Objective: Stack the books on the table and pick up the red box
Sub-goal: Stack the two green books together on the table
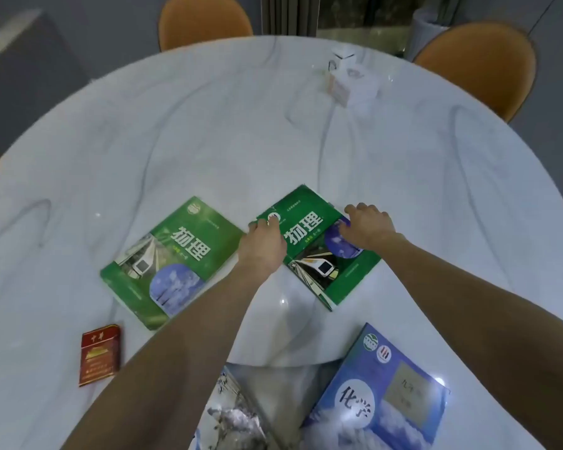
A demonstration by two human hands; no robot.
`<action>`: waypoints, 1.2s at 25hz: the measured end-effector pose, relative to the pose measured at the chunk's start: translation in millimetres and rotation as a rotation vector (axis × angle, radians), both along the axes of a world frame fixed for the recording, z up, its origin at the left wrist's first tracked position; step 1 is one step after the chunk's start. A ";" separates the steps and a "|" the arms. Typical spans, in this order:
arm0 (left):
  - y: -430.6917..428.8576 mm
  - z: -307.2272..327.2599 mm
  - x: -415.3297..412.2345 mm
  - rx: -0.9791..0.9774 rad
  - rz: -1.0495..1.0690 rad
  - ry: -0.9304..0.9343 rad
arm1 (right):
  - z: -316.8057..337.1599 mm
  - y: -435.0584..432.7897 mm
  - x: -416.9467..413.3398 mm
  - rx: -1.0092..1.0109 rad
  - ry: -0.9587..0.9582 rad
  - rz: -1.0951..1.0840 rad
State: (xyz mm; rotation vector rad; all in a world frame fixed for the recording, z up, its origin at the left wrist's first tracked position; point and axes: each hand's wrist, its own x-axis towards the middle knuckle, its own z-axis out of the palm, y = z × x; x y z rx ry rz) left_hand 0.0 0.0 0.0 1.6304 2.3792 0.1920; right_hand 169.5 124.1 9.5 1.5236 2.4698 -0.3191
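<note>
Two green books lie flat on the white marble table (208, 125). One green book (169, 261) is left of centre, and the other green book (322, 251) is at centre under both my hands. My left hand (262, 245) holds its left edge, fingers curled over it. My right hand (368, 227) presses on its right edge. A blue book (381, 394) lies near me at the right, and a grey-white book (234, 414) is partly hidden under my left forearm. The red box (100, 354) lies flat at the near left, apart from both hands.
A small white box (353, 81) stands at the far side of the table. Orange chairs stand behind the table at the far centre (205, 22) and far right (481, 63).
</note>
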 end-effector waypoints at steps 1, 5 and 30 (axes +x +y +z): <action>-1.2 -3.7 2.0 -0.029 0.044 -0.018 | -3.9 1.2 1.5 -0.017 -0.011 -0.029; 1.0 -24.6 15.8 0.002 0.183 -0.200 | -28.6 10.2 11.7 -0.108 0.041 -0.113; 44.1 -34.5 -3.0 0.205 0.831 -0.845 | -43.5 4.0 23.4 -0.245 0.270 -0.432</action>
